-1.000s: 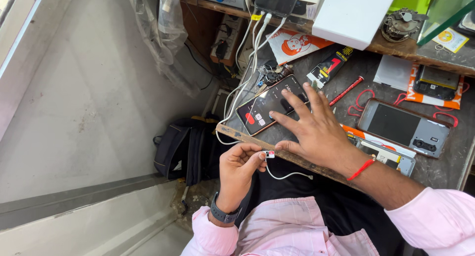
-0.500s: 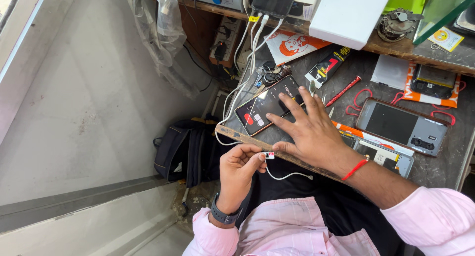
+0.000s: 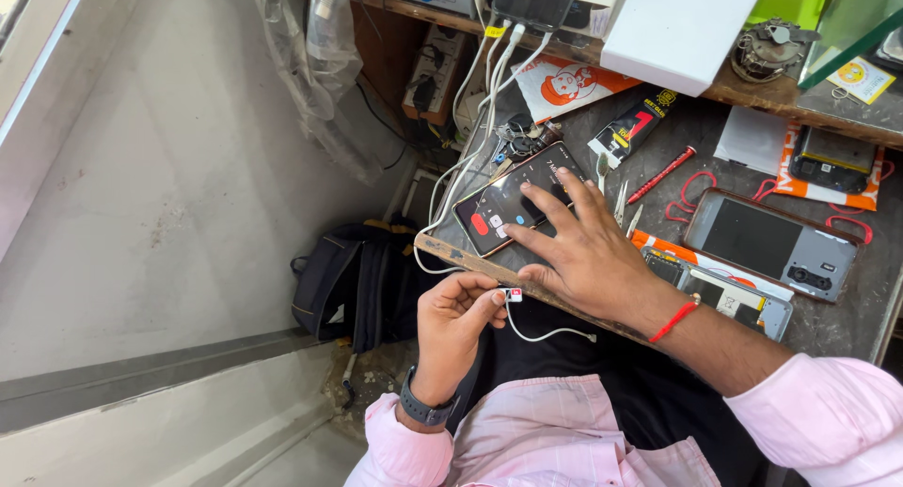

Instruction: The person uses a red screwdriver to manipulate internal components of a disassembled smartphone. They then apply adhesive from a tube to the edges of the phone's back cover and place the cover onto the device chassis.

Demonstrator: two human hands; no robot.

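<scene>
My right hand (image 3: 581,247) lies spread on a lit phone (image 3: 515,197) at the near left corner of the workbench (image 3: 851,316), fingertips on its screen. Below the bench edge, my left hand (image 3: 453,325) pinches the plug end of a white cable (image 3: 530,327) between thumb and fingers. The cable loops down toward my lap. A dark watch sits on my left wrist and a red thread band on my right wrist.
Another phone, back side up (image 3: 769,242), lies right of my hand, beside a red screwdriver (image 3: 662,174), tweezers (image 3: 623,203) and a glue tube (image 3: 632,127). A white box (image 3: 681,24) sits on the shelf. A black bag (image 3: 346,280) rests on the floor.
My right hand has slid slightly further onto the phone screen. The left hand keeps hold of the cable end in about the same place.
</scene>
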